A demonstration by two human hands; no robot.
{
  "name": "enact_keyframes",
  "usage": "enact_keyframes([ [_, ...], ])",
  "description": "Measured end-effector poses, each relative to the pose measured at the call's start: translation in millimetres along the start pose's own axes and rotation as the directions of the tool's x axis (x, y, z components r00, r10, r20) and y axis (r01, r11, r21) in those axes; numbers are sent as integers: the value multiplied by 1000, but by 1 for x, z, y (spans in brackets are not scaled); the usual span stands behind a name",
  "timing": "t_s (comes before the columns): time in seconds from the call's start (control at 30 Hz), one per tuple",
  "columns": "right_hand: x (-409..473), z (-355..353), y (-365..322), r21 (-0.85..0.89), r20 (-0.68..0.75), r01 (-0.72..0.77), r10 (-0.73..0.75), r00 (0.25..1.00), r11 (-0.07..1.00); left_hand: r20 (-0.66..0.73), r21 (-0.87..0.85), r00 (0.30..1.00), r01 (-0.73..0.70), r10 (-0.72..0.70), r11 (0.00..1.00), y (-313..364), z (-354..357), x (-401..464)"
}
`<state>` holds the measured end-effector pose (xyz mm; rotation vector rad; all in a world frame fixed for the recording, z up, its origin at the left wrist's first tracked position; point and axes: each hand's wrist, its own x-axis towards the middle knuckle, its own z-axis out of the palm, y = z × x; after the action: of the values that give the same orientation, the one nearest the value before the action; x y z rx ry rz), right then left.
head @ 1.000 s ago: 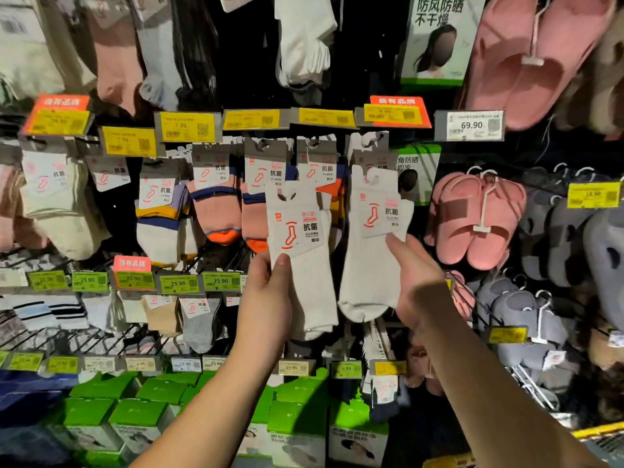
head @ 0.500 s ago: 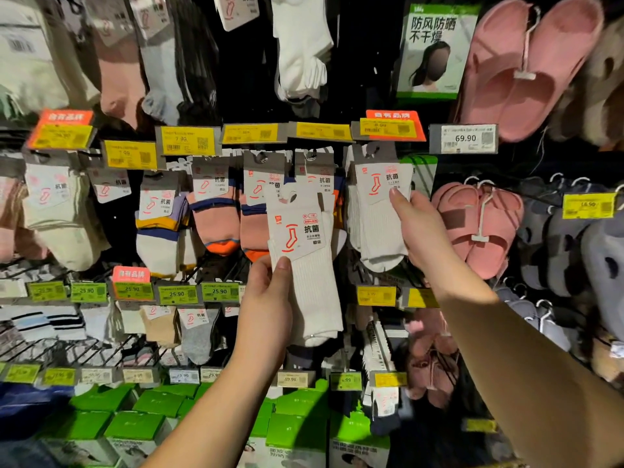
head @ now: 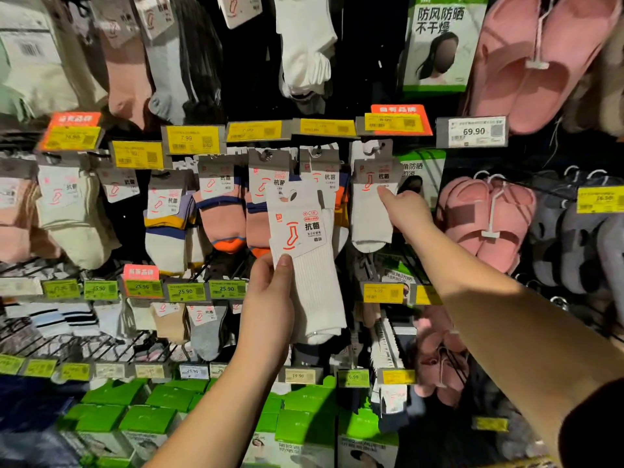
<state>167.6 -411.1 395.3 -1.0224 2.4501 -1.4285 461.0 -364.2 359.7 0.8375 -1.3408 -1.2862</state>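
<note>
L hand pinches the loose sock pack, thumb in front, long axis upright. R hand pinches the hung pack at its right edge. Its peg sits up-right of the loose one, so R is nearer.

the left hand and right hand are bare, as are both forearms. the left thumb shows a short, plain nail. a dark sleeve covers the right upper arm.
</note>
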Motion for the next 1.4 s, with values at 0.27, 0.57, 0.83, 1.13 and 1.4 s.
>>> enact_keyframes([
  [0.27, 7, 4, 5, -90, 25, -22, 24, 999, 996, -5, 4, 1000, 12, -12, 1000, 2, -2, 0],
  [0.57, -50, 6, 30, 273, -109, -72, 105, 988, 959, -27, 6, 999, 20, -20, 1000, -1, -8, 1],
  [0.83, -158, 26, 7, 618, 86, 38, -116, 990, 785, 18, -153, 997, 76, -74, 985, -11, 3, 2],
  [1.13, -192, 29, -13, 690, 265, -20, -226, 937, 724, 122, -153, 992, 32, -14, 988, -8, 10, -7],
  [1.4, -182, 23, -3, 838, 282, -162, -161, 946, 521, 35, -83, 999, 11, -8, 997, -5, 5, -9],
])
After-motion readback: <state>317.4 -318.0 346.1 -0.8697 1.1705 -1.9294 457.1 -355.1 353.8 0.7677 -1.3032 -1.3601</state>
